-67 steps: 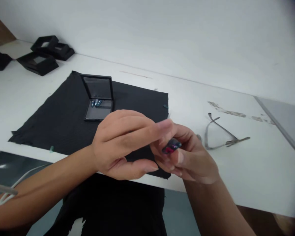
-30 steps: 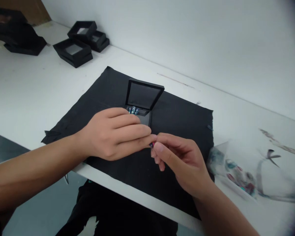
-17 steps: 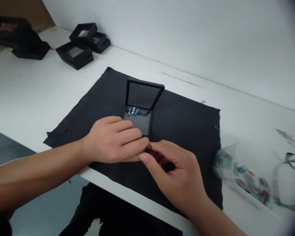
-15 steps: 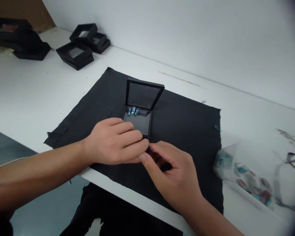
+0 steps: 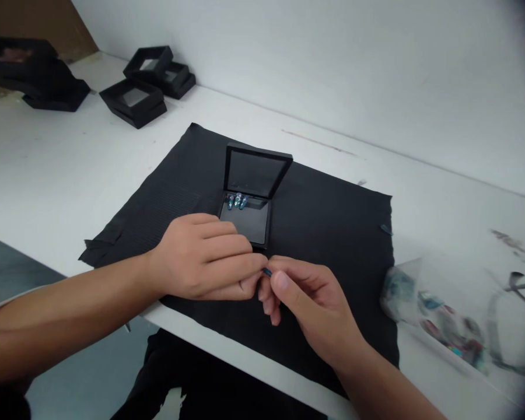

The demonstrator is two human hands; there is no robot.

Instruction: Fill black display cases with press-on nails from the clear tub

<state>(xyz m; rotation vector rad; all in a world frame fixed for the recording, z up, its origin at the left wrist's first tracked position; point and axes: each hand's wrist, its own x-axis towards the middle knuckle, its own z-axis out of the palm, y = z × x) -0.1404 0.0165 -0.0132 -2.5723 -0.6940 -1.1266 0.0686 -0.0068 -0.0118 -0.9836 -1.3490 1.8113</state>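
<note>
A small dark blue press-on nail [image 5: 267, 272] shows between the fingertips of both hands. My right hand [image 5: 321, 303] pinches it between thumb and forefinger. From the other side, the closed fingers of my left hand [image 5: 207, 256] meet it at the fingertips. Just beyond my hands lies a black display case [image 5: 258, 172] with its lid raised. Three glittery blue nails [image 5: 237, 201] stand in a row at the back of its base, and my left hand covers the near left corner.
The case rests on a black cloth [image 5: 332, 204] over a white table [image 5: 39, 186]. Black boxes [image 5: 133, 102] are stacked far left, beside another dark pile [image 5: 55, 76]. At right is a clear tray [image 5: 441, 329] of colourful nails, blurred. One teal piece [image 5: 385, 230] lies at the cloth's right edge.
My right thumb has drawn back from the left fingers, and more of the nail shows. The right hand's lower fingers now extend under the left hand. The case has not moved.
</note>
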